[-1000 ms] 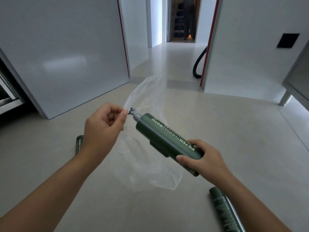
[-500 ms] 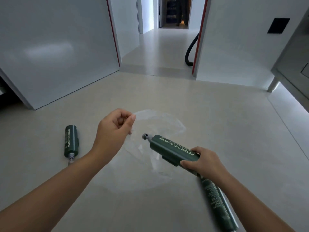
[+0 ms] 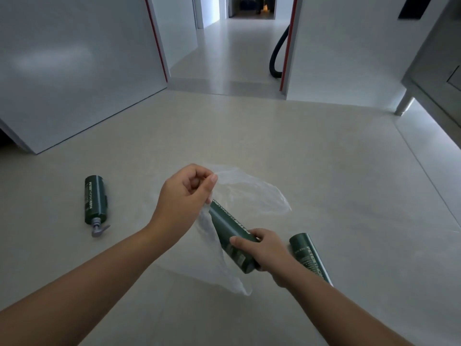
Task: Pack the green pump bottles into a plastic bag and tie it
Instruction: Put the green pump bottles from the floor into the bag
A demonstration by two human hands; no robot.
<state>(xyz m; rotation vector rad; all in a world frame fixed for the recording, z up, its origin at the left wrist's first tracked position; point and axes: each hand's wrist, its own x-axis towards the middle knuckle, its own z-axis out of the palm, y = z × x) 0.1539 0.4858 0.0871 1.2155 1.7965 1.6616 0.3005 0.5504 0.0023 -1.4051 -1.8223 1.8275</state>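
My left hand (image 3: 183, 204) pinches the rim of a clear plastic bag (image 3: 252, 196) and holds it above the floor. My right hand (image 3: 264, 253) grips the base end of a dark green pump bottle (image 3: 230, 228). The bottle points up and left, and its pump end is hidden behind my left hand at the bag's mouth. A second green bottle (image 3: 95, 198) lies on the floor to the left, its grey pump toward me. A third (image 3: 309, 255) lies on the floor by my right wrist, partly hidden by my forearm.
Pale smooth floor (image 3: 324, 171) all round. A white wall panel (image 3: 74, 71) stands at the left, a doorway with a hallway is ahead, and a black hose (image 3: 275, 56) hangs by the right door frame. A cabinet on a metal leg (image 3: 403, 103) stands at the far right.
The view has tilted further down. My right hand has brought the bottle toward my left hand, and its pump end has gone behind that hand at the bag's mouth.
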